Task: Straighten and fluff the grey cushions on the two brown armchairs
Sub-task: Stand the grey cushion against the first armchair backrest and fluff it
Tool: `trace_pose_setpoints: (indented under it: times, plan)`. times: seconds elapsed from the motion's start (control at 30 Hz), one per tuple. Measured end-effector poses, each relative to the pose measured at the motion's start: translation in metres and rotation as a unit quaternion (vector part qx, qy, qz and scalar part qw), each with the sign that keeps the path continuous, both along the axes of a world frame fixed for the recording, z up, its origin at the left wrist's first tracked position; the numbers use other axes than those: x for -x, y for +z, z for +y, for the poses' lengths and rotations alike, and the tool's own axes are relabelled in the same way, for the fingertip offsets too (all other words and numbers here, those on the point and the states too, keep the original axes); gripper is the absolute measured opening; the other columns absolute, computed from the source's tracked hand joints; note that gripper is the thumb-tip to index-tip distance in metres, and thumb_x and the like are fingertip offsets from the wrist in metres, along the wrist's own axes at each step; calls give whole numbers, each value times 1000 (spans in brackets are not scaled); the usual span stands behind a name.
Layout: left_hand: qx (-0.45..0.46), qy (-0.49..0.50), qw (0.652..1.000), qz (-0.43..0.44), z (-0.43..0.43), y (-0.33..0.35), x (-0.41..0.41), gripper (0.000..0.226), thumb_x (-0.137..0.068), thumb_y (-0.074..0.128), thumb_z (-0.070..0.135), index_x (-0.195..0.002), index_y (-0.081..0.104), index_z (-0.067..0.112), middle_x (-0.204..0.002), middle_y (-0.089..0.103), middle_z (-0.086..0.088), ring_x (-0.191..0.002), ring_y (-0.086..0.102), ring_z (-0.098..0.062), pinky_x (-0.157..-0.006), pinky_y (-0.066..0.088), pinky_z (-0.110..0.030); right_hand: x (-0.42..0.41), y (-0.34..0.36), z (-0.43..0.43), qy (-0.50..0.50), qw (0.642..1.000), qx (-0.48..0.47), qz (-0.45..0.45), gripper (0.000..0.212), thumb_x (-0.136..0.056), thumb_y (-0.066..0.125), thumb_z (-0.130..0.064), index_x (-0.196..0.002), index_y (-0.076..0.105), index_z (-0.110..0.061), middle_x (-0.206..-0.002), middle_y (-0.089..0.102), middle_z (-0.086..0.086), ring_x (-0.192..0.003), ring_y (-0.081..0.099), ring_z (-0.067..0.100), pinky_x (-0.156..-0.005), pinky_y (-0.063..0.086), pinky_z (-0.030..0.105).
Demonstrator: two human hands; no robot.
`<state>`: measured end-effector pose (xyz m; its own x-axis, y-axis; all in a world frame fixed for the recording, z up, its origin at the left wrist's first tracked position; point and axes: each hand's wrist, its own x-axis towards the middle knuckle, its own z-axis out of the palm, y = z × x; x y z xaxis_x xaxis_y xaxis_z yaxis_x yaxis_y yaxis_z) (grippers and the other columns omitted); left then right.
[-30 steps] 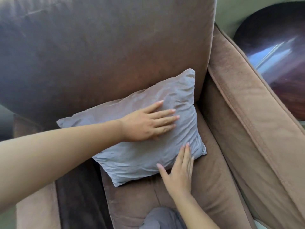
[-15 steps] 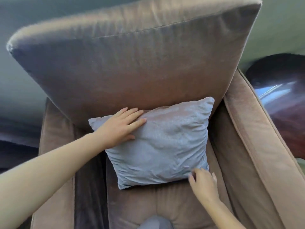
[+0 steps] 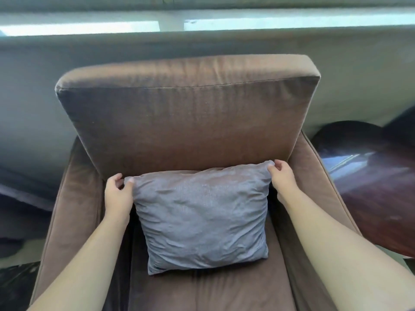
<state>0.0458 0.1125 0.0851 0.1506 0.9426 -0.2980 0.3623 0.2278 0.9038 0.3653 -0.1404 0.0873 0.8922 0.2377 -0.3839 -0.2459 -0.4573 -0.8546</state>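
Observation:
A grey cushion (image 3: 202, 216) stands on the seat of a brown armchair (image 3: 186, 122), leaning against the backrest, roughly square to it. My left hand (image 3: 118, 196) pinches the cushion's upper left corner between thumb and fingers. At the upper right corner, my right hand (image 3: 281, 178) grips the fabric the same way. Both forearms reach in from the bottom of the view over the armrests. Only this one armchair is in view.
A dark glossy round side table (image 3: 368, 189) stands right of the armchair, close to its right armrest (image 3: 314, 176). A grey wall and a bright window strip run behind the backrest. Dark shapes lie on the floor at the left.
The cushion has turned from tilted to upright against the backrest. My left hand slid from its face to the upper left corner; my right hand rose from the lower edge to the upper right corner.

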Motion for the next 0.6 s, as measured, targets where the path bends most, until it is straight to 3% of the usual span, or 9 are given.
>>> trace_pose_setpoints:
  times: [0.1, 0.17, 0.23, 0.4, 0.53, 0.6]
  plan:
    - [81, 17, 996, -16, 9, -5, 7, 40, -90, 58, 6, -130, 56, 4, -118, 63, -13, -104, 60, -23, -100, 50, -48, 2, -4, 2, 3, 999, 36, -17, 25, -93, 59, -12, -116, 64, -5, -110, 66, 10, -101, 60, 27, -93, 51, 41]
    - [63, -21, 998, 4, 8, -8, 16, 22, -88, 60, 3, -110, 67, 4, -103, 69, -14, -93, 62, -24, -89, 52, -46, 6, -7, -5, 20, 996, 67, -50, 6, -88, 63, -13, -89, 68, -10, -86, 68, 7, -86, 61, 28, -81, 52, 42]
    - [45, -44, 998, -3, 3, -5, 25, 11, -90, 61, 2, -94, 70, 6, -92, 68, -13, -87, 60, -24, -79, 51, -41, 12, -6, -15, 27, 995, 62, -72, 12, -85, 66, -15, -73, 63, -15, -70, 62, 2, -73, 57, 24, -70, 47, 39]
    - [26, -47, 995, -84, -5, 5, 51, 9, -93, 60, 3, -87, 68, 2, -86, 65, -13, -83, 56, -22, -77, 47, -39, 35, 17, -49, 24, 994, -8, -108, 16, -91, 63, -8, -75, 64, -7, -68, 56, 2, -67, 48, 14, -63, 39, 33]
    - [-1, -48, 988, -146, -15, 15, 67, 23, -95, 57, 1, -78, 64, 14, -73, 63, -1, -76, 52, -17, -70, 41, -31, 43, 33, -74, -22, 991, -76, -106, 20, -95, 59, -6, -76, 64, -10, -73, 53, 6, -74, 46, 19, -67, 36, 33]
    - [-13, -39, 985, -166, -21, 24, 72, 25, -96, 57, 4, -78, 65, 19, -77, 65, -3, -77, 55, -16, -73, 42, -32, 46, 40, -85, -37, 989, -98, -105, 19, -95, 59, -9, -79, 67, -14, -78, 58, 9, -79, 50, 23, -72, 40, 36]
